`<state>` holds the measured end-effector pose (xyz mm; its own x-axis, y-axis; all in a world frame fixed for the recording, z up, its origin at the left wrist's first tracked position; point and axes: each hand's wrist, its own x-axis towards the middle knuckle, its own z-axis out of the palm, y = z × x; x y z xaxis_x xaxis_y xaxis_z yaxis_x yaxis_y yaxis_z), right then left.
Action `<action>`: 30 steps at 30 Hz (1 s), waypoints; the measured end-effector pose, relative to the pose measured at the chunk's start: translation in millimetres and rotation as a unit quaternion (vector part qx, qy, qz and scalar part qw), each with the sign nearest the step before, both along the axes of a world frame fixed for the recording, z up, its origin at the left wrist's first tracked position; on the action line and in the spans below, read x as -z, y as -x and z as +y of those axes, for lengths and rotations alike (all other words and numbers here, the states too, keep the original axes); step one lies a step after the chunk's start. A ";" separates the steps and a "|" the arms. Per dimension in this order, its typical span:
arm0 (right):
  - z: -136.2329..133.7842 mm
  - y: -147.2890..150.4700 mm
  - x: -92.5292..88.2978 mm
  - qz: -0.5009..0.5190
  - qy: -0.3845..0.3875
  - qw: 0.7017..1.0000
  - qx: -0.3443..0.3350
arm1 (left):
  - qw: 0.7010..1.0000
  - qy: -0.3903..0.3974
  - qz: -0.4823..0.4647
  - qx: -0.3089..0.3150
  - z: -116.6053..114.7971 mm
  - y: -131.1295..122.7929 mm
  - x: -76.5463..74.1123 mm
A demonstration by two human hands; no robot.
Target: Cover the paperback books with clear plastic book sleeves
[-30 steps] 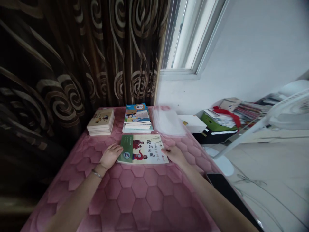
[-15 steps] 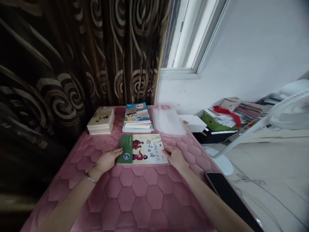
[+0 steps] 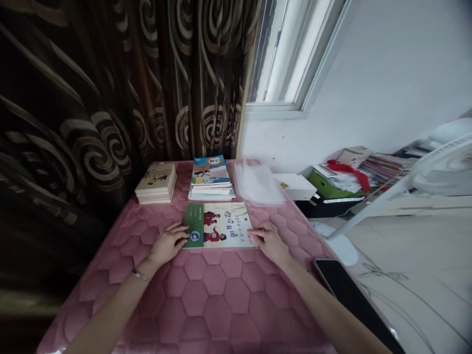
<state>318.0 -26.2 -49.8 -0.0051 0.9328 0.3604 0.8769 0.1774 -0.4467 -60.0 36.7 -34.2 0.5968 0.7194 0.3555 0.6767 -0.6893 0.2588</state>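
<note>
Lightly, a left hand (image 3: pixel 167 243) and a right hand (image 3: pixel 269 241) flank a green-spined paperback (image 3: pixel 219 225) on a pink quilted table cover (image 3: pixel 214 295), fingers loosely together and unclamped, left fingertips (image 3: pixel 183 235) on its green strip, right fingertips (image 3: pixel 255 234) at its opposite edge; stacked books (image 3: pixel 211 177) lie just beyond it.

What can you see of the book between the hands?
The book is a thin paperback lying flat, face up on a pink quilted table cover, in front of a stack of books. Its cover is pale cream with a green band down the left side bearing a round badge, with dark Chinese title characters and figures in red. The left hand's fingertips rest on the green band; the right hand's fingertips touch the right edge.
</note>
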 end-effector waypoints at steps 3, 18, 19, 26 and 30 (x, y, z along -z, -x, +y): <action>-2.3 8.7 -10.1 -0.048 -0.029 0.998 -0.012 | 0.999 -0.021 -0.001 0.050 -12.4 -12.7 0.7; -4.8 137.6 -7.7 -0.221 -0.111 0.953 -0.177 | 0.983 -0.124 0.121 0.057 -44.5 -70.7 -7.1; -3.2 135.0 -6.3 -0.231 -0.120 0.949 -0.176 | 0.982 -0.128 0.124 0.061 -43.2 -69.9 -6.6; -7.4 103.0 -0.2 -0.230 -0.146 0.950 -0.152 | 0.981 -0.130 0.112 0.089 -37.6 -51.3 -11.3; -16.7 72.0 -2.9 -0.227 -0.130 0.956 -0.134 | 0.983 -0.138 0.088 0.086 -34.4 -29.0 -12.7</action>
